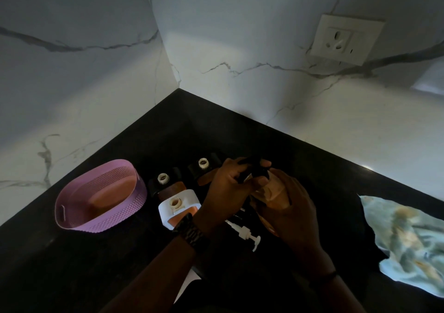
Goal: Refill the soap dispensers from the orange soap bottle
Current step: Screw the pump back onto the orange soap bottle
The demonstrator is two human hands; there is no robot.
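Above the counter (216, 132), right hand (296, 216) grips upright amber bottle (274, 193), left hand (227, 188) its pump (255, 169).

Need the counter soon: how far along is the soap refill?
Done: white dispenser and two dark dispensers stand uncapped; a white pump lies loose. In hand: right hand holds the orange bottle, left hand grips its black top. Left: pouring, recapping; fill levels unclear.
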